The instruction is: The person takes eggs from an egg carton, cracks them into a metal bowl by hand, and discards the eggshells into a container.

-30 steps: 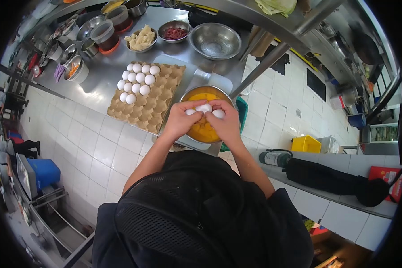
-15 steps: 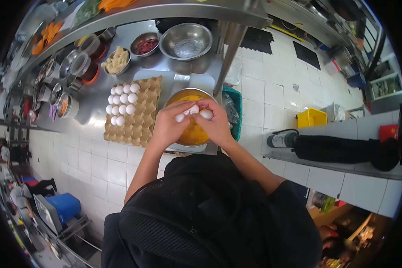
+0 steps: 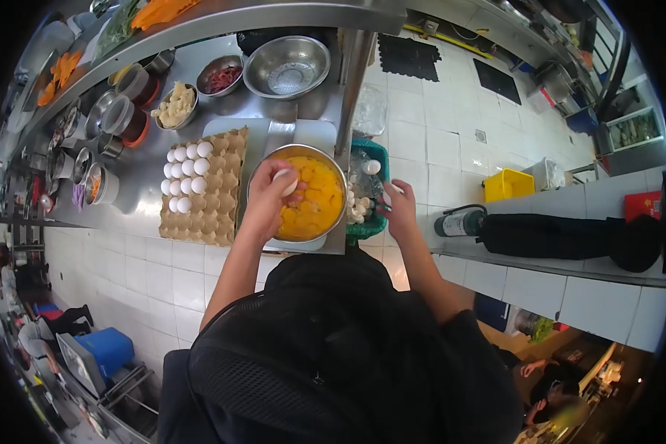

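My left hand (image 3: 271,196) is closed around a white egg (image 3: 286,180) above the left side of a steel bowl (image 3: 342,172) full of yellow yolks (image 3: 308,194). Out to the right, my right hand (image 3: 400,205) has its fingers curled round a white egg (image 3: 393,190) beside the rim of a green bin (image 3: 365,230). Inside the bin lie eggshells (image 3: 358,208), and a white shell (image 3: 371,167) shows near its top. Left of the bowl, a cardboard tray (image 3: 222,181) carries several white eggs (image 3: 187,169) on its left part.
An empty steel bowl (image 3: 286,68), a bowl of red strips (image 3: 221,75) and a bowl of pale pieces (image 3: 175,106) stand at the counter's back. A shelf (image 3: 222,28) crosses above. People (image 3: 559,392) show at lower right and far left (image 3: 41,337).
My hands have moved apart. The right one went from over the yolks to the bin's right side, while the left stayed over the bowl. The head view has shifted.
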Demonstrator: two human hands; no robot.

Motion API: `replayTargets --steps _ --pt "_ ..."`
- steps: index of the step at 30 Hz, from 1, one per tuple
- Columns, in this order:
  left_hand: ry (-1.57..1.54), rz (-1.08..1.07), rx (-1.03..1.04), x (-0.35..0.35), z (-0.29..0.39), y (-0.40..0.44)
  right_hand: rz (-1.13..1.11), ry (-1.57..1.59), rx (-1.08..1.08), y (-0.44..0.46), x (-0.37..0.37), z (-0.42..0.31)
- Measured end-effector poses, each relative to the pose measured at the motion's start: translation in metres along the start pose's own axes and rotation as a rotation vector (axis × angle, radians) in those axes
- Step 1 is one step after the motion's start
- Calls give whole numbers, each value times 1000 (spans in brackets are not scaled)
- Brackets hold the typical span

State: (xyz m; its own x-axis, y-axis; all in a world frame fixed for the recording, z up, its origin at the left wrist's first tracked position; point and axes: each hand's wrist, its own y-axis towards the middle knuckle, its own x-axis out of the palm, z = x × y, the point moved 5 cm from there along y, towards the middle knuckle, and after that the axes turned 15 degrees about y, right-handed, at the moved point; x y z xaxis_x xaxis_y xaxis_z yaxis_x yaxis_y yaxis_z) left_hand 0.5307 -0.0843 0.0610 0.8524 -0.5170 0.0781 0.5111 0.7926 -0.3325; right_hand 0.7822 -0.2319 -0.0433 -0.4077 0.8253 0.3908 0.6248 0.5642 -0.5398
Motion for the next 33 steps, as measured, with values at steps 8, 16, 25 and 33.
replayTargets --steps 8,16,25,33 --pt "259 -25 204 20 -23 -23 -551 -132 -307 -115 104 -68" --pt "487 1 282 21 -6 -36 -887 -689 -985 -141 150 -31" --pt "14 27 188 0 -12 -30 -653 9 41 -97 149 -17" --pt "262 4 143 6 4 -34 -693 -348 144 -93 148 -1"
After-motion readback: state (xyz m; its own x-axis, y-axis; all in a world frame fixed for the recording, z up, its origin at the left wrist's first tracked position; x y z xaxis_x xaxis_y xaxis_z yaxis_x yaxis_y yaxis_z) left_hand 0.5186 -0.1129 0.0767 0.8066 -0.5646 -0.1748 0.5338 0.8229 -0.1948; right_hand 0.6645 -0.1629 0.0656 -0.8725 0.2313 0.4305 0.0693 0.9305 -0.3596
